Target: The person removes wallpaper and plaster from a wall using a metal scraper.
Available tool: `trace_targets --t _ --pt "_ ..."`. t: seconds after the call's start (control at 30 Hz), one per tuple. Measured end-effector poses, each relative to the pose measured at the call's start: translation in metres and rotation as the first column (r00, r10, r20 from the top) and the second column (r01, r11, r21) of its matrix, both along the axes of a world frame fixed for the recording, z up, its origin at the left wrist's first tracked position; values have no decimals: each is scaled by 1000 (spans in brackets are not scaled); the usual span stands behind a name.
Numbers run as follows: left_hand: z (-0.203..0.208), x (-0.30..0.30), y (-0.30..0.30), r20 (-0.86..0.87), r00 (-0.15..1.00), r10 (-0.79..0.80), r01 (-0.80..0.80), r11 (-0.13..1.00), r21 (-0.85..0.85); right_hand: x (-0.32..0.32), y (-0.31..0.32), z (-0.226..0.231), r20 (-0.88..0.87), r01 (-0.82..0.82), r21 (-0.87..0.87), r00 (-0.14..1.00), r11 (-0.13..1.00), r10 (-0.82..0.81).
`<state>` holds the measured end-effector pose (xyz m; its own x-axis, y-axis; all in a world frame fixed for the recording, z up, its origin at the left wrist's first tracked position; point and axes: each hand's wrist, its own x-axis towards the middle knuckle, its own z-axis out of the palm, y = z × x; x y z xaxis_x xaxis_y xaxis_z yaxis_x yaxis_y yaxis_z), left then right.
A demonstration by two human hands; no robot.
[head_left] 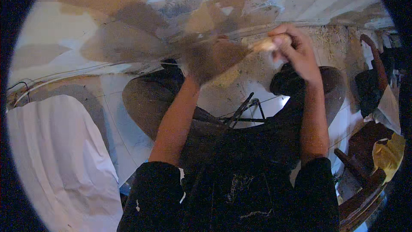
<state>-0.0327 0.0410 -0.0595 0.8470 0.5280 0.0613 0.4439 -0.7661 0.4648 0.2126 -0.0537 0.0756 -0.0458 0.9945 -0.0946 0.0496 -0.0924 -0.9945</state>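
My right hand (297, 52) is raised in front of me, its fingers closed in a pinch. Between thumb and fingers it grips a pale, elongated thing (262, 45), too blurred to name. To the left of it, my left hand (214, 59) is in shadow and smeared by motion. Its fingers point toward the pale thing, but I cannot tell whether they touch or hold anything. Both hands are above the floor, close to the stained wall (128, 25).
Between my bent knees stands a thin black metal frame (251, 114). White cloth (60, 154) drapes something at the left. A cable (64, 76) runs along the wall's foot. At the right are a dark wooden chair (365, 199), yellow cloth (388, 154) and another person's arm (378, 66).
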Motion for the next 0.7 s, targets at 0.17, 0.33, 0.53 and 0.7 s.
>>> trace_targets --t 0.17,0.33,0.53,0.7 --pt "-13 -22 -49 31 972 233 -142 686 -714 -53 -7 -29 -140 -299 6 945 954 297" --pt "-34 -34 -36 -330 929 168 -219 967 -126 -15 26 -64 170 -169 47 972 984 159" --pt "57 -43 18 -522 849 88 -166 981 -104 36 24 -48 388 91 225 905 970 -175" --pt "121 -56 -116 -496 856 -143 190 981 45 38 15 -26 386 144 223 895 964 -223"
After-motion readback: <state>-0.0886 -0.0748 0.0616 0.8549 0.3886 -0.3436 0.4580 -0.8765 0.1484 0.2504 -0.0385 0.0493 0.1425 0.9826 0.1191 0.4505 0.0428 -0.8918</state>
